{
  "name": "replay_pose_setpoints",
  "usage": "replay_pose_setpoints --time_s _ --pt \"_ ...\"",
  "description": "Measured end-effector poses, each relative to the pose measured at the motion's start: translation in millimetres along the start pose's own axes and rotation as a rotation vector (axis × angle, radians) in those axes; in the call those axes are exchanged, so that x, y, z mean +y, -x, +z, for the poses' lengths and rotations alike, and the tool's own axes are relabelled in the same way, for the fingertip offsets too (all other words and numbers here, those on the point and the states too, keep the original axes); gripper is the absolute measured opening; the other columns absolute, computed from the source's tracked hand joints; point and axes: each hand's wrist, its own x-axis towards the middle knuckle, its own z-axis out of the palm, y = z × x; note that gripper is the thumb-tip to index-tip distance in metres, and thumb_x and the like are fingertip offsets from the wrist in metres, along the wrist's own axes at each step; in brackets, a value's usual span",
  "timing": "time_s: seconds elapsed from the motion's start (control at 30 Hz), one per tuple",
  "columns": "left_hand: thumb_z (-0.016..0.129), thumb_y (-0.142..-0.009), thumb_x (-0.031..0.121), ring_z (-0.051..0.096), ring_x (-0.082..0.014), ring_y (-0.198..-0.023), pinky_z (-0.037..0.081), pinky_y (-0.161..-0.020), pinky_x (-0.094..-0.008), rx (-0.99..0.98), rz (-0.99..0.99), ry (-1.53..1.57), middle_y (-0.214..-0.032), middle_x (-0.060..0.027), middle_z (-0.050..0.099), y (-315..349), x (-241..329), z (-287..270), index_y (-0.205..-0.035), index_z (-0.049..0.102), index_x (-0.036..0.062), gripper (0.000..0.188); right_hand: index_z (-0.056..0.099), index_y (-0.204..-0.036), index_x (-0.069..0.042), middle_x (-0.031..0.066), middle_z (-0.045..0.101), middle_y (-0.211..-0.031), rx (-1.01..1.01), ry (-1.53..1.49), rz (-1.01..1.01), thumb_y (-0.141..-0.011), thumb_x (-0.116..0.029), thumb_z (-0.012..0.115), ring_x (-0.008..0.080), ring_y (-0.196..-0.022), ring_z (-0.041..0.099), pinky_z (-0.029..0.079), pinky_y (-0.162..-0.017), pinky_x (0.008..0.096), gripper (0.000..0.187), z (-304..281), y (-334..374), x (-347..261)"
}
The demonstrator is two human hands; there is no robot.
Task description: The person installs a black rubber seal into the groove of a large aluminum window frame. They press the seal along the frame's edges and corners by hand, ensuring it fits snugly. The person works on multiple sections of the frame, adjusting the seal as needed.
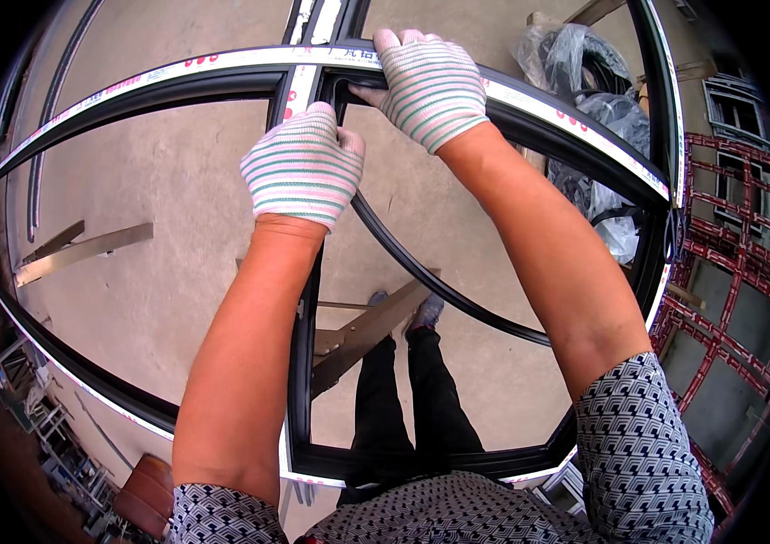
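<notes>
A large window frame (163,72) with black inner edges and white protective film spans the view before me. Both my hands wear striped knit gloves. My left hand (305,168) is closed at the upper part of the upright middle bar, its fingers largely hidden from above. From beside it a black rubber seal strip (430,276) hangs in a loose curve through the right-hand opening. My right hand (430,89) grips over the crossbar, fingers on its top and thumb reaching into the black corner below. The strip's far end is hidden behind my right forearm.
Wooden supports (371,335) show under the frame. Clear plastic wrapping (584,82) with dark coils lies at the far right. Red-and-white wrapped frames (734,236) stand along the right. A brown seat (145,494) is at the lower left, near metal profiles (58,444).
</notes>
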Motion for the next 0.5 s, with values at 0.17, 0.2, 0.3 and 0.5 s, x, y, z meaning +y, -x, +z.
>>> replay_pose_setpoints --time_s 0.17,0.2,0.3,0.5 --pt "0.069 -0.085 0.027 0.068 -0.0380 -0.064 0.056 -0.061 -0.0484 0.014 0.016 0.008 -0.069 -0.0168 0.067 0.2 0.5 1.2 -0.080 0.064 0.0096 0.019 0.067 -0.113 -0.007 0.0166 0.071 -0.096 -0.037 -0.012 0.024 -0.083 -0.051 0.081 0.0336 -0.094 0.072 0.058 -0.082 0.0451 0.056 -4.6 -0.3 -1.1" --pt "0.069 -0.085 0.027 0.068 -0.0378 -0.063 0.056 -0.061 -0.0482 0.056 0.045 0.011 -0.067 -0.0170 0.066 0.0 0.2 2.3 -0.079 0.064 0.0097 0.019 0.067 -0.114 -0.007 0.0168 0.071 -0.096 -0.033 -0.009 0.030 -0.083 -0.052 0.081 0.0338 -0.095 0.072 0.058 -0.083 0.0454 0.056 -2.4 -0.5 -0.7" --pt "0.069 -0.085 0.026 0.068 -0.0373 -0.063 0.056 -0.062 -0.0475 0.038 0.019 0.000 -0.066 -0.0169 0.066 0.7 -0.3 2.6 -0.079 0.065 0.0097 0.018 0.067 -0.115 -0.007 0.0167 0.071 -0.097 -0.009 -0.017 0.008 -0.084 -0.052 0.080 0.0338 -0.095 0.072 0.058 -0.082 0.0451 0.057 1.1 -0.2 -0.3" --pt "0.068 -0.085 0.027 0.068 -0.0370 -0.063 0.057 -0.062 -0.0466 0.017 -0.005 -0.024 -0.068 -0.0172 0.067 -1.9 1.7 3.0 -0.078 0.067 0.0094 0.019 0.070 -0.113 -0.010 0.0151 0.072 -0.095 -0.020 -0.024 0.038 -0.081 -0.054 0.081 0.0309 -0.092 0.073 0.060 -0.081 0.0435 0.055 -0.5 -1.8 -0.3"
